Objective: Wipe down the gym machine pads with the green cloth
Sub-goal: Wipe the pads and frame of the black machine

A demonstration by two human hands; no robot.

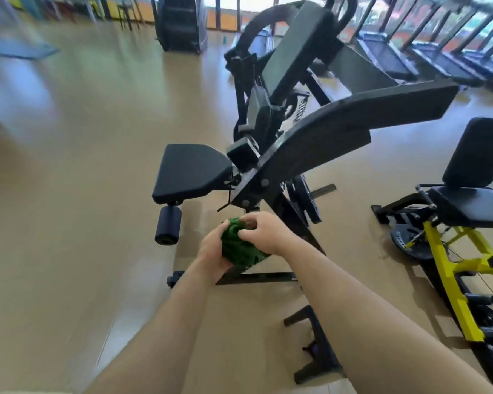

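Fingers of the left hand (214, 251) and right hand (264, 233) close around the bunched green cloth (239, 247), readying it; next, reach to the seat pad (190, 170).

Open tan floor (69, 166) spreads wide to the left, free all the way to the flat black seat pad (191, 169). Above that pad the air is clear. Below its near end a black foam roller (168, 224) juts out. To the pad's right a slanted black steel arm (339, 132) crosses over, closing that side. Further right, a bare strip of floor separates this frame from the yellow-framed machine with black cushions (453, 268). Low black base bars (316, 345) lie across the floor near the person's forearms.
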